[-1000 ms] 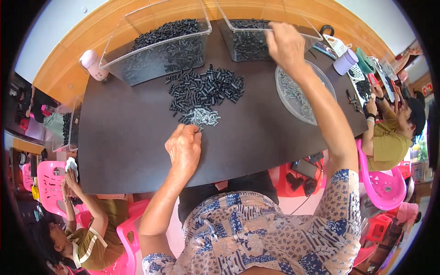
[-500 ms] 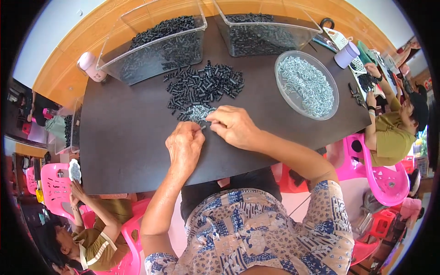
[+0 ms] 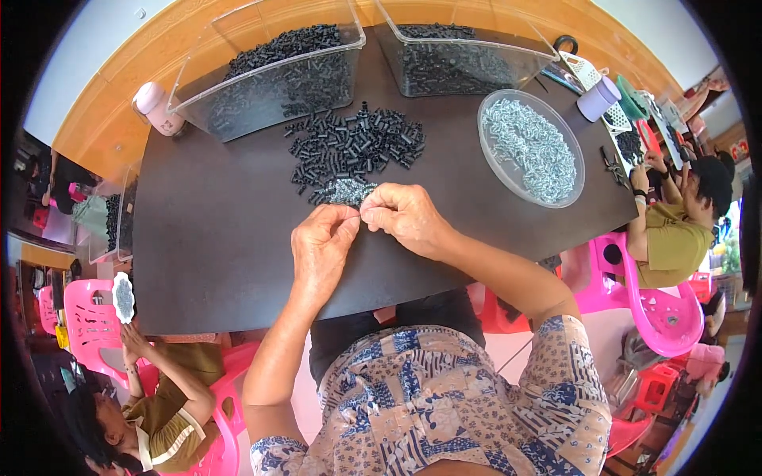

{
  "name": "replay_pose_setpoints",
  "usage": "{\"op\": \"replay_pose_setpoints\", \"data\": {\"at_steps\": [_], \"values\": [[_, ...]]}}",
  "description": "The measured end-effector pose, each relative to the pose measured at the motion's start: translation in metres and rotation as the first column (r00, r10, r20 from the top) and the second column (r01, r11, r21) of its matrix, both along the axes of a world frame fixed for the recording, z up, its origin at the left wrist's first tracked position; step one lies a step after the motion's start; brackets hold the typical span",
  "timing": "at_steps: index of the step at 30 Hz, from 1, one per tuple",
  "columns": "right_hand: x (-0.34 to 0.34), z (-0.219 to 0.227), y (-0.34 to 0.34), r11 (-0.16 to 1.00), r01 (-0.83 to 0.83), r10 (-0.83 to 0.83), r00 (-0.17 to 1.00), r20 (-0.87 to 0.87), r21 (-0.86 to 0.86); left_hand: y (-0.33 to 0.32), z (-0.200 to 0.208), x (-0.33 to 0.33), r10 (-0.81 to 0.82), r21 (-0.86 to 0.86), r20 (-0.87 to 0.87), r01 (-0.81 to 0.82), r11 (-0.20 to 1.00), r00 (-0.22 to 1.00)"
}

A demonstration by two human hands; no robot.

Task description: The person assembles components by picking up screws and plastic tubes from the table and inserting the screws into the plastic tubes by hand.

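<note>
left hand (image 3: pixel 319 244), right hand (image 3: pixel 407 222), black tubes (image 3: pixel 357 147) beyond

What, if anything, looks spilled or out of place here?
Nothing clearly stands out. The black pieces lie loose on the table, but gathered in one heap beyond the left hand and right hand, so they look piled rather than spilled. The silver pieces in the round tray lie within its rim.

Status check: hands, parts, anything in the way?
Left hand and right hand close together, both pinched; anything held too small to tell. Silvery pile just beyond, black pile behind it. No obstruction visible.
</note>
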State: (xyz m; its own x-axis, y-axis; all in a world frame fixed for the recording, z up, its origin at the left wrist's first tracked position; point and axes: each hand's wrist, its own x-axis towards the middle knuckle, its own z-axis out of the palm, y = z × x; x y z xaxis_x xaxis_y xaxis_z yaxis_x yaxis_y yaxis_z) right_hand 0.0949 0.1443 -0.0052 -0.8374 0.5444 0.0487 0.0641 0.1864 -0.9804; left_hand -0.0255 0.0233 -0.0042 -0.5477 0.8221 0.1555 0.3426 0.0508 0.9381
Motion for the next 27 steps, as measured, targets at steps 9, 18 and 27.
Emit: {"op": "replay_pose_setpoints", "data": {"at_steps": [9,18,27], "values": [[-0.003,0.004,-0.009,0.937,0.072,-0.047,0.996,-0.081,0.343,0.004,0.004,0.002,0.090,-0.130,0.000,-0.089,0.987,0.996],[-0.002,-0.001,-0.004,0.931,0.099,-0.063,0.992,-0.110,0.352,0.011,0.005,-0.002,0.069,-0.153,0.070,-0.057,0.987,0.995],[-0.004,0.005,-0.004,0.996,0.063,-0.063,0.998,0.006,-0.062,0.008,-0.012,0.004,0.094,0.029,-0.074,-0.092,0.995,0.993]]}}
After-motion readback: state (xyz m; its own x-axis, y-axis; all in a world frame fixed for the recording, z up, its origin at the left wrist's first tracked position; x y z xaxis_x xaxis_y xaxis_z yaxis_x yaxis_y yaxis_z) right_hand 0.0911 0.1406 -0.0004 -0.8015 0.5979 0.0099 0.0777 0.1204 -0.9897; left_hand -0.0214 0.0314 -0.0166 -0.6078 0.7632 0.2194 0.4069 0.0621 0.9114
